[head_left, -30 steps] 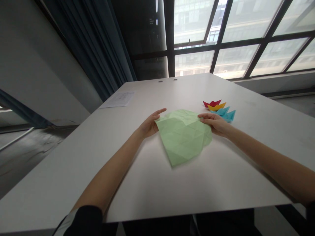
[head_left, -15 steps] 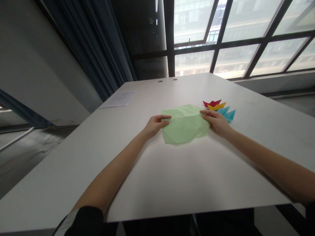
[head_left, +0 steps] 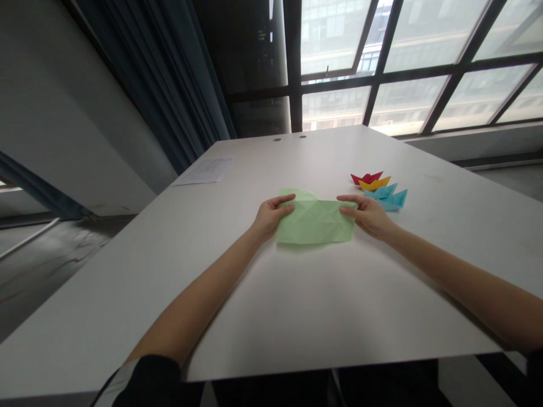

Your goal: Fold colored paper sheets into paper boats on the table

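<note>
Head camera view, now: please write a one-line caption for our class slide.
Left hand and right hand hold creased green paper by its sides, beside folded red, yellow and blue paper.

Green sheet (head_left: 316, 223): matt paper, creased surface. Boats (head_left: 387, 198): folded paper, crisp-edged. Counter (head_left: 271, 305): smooth, pale, with a soft sheen. Curtain (head_left: 169, 73): pleated cloth, matt. Printed page (head_left: 206, 170): flat white paper. Window panes (head_left: 335, 37): glass.

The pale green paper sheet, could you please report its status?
Left hand and right hand pinching creased pale green paper sheet at opposite sides. Red folded paper, yellow folded paper, light-blue folded paper near right hand, off the sheet.
</note>
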Motion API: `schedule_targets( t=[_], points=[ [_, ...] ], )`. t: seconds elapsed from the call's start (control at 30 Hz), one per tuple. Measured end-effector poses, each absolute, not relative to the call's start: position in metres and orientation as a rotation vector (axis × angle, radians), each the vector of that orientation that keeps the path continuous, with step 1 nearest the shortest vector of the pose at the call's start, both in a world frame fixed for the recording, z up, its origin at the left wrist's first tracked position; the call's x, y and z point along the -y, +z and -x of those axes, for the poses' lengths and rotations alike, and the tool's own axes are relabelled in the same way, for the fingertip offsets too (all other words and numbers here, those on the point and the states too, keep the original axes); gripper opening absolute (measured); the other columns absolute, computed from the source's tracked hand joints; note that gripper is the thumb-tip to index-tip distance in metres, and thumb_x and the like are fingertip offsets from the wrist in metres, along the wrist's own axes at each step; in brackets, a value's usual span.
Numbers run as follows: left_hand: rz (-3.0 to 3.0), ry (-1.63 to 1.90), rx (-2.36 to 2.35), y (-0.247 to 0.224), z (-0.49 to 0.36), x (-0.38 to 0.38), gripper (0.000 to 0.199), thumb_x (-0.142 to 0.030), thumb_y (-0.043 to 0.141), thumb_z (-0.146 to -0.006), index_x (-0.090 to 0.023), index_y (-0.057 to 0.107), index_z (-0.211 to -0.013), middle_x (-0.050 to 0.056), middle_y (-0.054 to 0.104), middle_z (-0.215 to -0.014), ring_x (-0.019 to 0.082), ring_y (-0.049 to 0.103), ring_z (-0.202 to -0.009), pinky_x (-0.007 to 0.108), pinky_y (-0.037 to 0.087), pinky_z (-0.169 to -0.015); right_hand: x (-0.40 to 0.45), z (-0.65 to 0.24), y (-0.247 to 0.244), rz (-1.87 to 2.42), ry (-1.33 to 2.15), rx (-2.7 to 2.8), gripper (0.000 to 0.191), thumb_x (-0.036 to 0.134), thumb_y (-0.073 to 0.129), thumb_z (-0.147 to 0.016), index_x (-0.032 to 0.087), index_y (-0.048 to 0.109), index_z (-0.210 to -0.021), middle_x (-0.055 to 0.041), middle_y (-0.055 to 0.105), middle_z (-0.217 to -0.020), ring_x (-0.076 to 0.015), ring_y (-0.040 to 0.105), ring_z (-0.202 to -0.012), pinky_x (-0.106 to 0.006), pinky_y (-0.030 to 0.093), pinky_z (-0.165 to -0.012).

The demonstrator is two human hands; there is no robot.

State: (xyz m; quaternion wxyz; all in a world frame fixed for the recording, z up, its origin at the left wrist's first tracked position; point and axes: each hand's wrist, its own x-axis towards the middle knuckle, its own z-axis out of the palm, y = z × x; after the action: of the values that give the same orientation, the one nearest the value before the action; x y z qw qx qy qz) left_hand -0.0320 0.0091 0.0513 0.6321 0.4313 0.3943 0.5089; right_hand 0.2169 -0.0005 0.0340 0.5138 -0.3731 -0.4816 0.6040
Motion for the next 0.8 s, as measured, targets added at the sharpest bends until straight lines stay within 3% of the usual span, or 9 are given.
schedule_targets(
  t=[0.27,0.8],
  points=[
    [-0.929,1.168,-0.801,0.051,0.019,-0.002,0.044,-0.013,0.080,-0.048,-0.015,0.068,-0.091,0.004,0.070,-0.079,0.013,0.063,-0.071,0.030,0.050,-0.077,0.008,-0.209,0.042,0.890,1.422,1.097,0.036,0.025,0.078,-0.055,0.024,0.066,-0.089,0.0014,0.069,-0.078,-0.0132,0.064,-0.068,-0.030,0.052,-0.069],
    [-0.819,1.147,-0.778,0.051,0.006,0.008,0.035,-0.014,0.079,-0.049,-0.015,0.069,-0.083,0.003,0.069,-0.075,0.015,0.063,-0.069,0.035,0.050,-0.078,0.018,-0.195,0.042,0.860,1.504,1.057,0.034,0.024,0.078,-0.055,0.023,0.067,-0.086,-0.0007,0.070,-0.080,-0.0144,0.065,-0.072,-0.032,0.052,-0.074]
  ],
)
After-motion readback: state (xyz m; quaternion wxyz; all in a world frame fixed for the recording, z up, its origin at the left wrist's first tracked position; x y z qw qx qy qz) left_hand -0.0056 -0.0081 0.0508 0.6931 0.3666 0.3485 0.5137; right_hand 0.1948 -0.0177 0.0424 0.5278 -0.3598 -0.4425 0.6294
